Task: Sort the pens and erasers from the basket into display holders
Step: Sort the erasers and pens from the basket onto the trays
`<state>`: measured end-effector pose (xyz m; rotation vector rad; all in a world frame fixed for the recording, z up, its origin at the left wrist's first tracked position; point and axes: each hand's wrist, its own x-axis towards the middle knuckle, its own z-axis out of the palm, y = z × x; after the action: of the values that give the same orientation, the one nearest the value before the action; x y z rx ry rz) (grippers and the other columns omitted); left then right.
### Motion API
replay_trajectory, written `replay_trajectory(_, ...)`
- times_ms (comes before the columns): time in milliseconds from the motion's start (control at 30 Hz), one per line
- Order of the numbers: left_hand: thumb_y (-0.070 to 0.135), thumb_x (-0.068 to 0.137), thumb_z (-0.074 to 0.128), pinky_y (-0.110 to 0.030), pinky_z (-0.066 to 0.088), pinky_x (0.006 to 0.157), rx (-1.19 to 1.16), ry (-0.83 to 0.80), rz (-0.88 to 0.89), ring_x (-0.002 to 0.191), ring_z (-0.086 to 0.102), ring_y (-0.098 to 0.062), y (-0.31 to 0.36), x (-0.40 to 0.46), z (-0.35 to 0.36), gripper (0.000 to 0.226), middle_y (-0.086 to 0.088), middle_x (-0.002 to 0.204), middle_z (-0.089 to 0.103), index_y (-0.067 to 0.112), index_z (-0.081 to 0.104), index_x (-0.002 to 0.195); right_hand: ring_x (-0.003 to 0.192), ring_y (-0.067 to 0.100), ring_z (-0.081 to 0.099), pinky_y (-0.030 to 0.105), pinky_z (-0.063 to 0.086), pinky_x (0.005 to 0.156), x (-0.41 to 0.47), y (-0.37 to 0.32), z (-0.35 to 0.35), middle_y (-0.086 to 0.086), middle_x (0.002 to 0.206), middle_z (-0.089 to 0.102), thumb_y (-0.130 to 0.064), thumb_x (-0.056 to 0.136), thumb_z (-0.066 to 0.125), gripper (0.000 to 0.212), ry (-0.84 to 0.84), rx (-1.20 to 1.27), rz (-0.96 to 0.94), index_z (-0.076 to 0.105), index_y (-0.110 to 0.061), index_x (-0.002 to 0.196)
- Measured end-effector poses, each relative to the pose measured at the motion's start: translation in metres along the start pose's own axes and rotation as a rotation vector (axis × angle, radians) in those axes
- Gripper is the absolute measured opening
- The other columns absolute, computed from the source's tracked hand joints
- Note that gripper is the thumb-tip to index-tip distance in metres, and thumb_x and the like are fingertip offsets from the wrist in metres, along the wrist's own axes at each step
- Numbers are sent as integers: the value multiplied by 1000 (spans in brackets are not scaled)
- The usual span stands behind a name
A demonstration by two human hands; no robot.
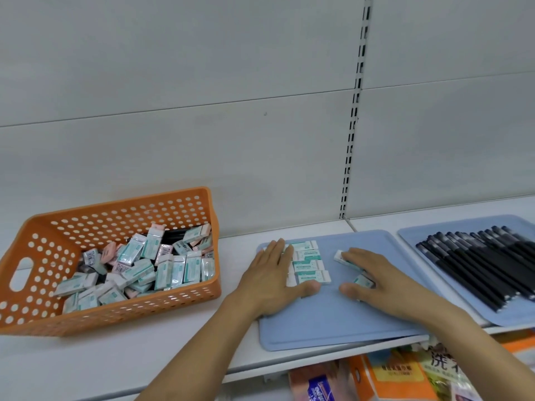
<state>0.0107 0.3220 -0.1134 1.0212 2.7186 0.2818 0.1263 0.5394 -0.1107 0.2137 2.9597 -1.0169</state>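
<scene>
A: Stood on the left of the white shelf (173, 351): an orange perforated plastic basket (43, 311), tilted a little, heaped with small teal-and-white boxed erasers (162, 270), a few pink ones among them, black pens (176, 234) just showing at the far side.

B: And to the right of it?

A: Lay flat there: a pale blue plastic tray (333, 328), bearing a tidy column of teal-and-white erasers (308, 263) near its far left corner.

B: Left hand?

A: Rested palm-down on that tray, left hand (272, 282), fingers straight and together, covering the erasers left of the column, thumb tip touching the nearest one of the column. Gripped nothing.

B: Right hand?

A: Spread flat on the same tray, right hand (379, 280), fingers straight, pressing on two loose erasers (343, 256), one poking out beyond the fingertips, another under the palm side. Not curled round either.

B: Farther right?

A: Sat just beside the first: a second pale blue tray (411, 235), carrying a row of black capped pens (477, 264) laid side by side, slanted.

B: Below the shelf?

A: Showed near the bottom right: colourful books and packets (396, 377), titles too blurred to read.
</scene>
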Motion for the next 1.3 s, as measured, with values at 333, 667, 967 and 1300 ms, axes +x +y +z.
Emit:
replay_trajectory(333, 40, 105, 24, -40, -7, 120, -14, 75, 172, 149, -3, -5, 4, 12, 8, 49, 17, 161, 5, 38, 16, 153, 119, 6, 44, 18, 35, 96, -11, 11, -12, -21, 125, 47, -35, 90, 64, 42, 110, -139, -91, 47, -39, 129)
replay_trajectory(667, 37, 106, 23, -32, -7, 121, -286, 102, 169, 146, 2, 5, 0, 0, 8, 45, 20, 159, 14, 37, 23, 151, 102, 2, 46, 24, 43, 89, -35, -15, -7, -17, 111, 45, -44, 83, 69, 38, 79, -235, -21, 54, -35, 116)
replay_trajectory(967, 36, 96, 35, -22, -2, 120, -231, 64, 219, 143, -3, 10, -23, -37, 6, 59, 21, 158, 7, 32, 21, 153, 91, 13, 55, 29, 47, 74, -2, -47, 37, -6, 103, 54, -28, 94, 59, 13, 169, -278, -242, 68, -24, 103)
replay_trajectory(1300, 28, 102, 39, -15, -6, 117, -195, 104, 205, 143, -7, 9, -20, -50, 8, 58, 20, 160, 3, 31, 16, 154, 106, 21, 49, 32, 45, 77, 12, -2, 6, 3, 114, 53, -31, 93, 56, 37, 273, -319, 115, 56, -17, 127)
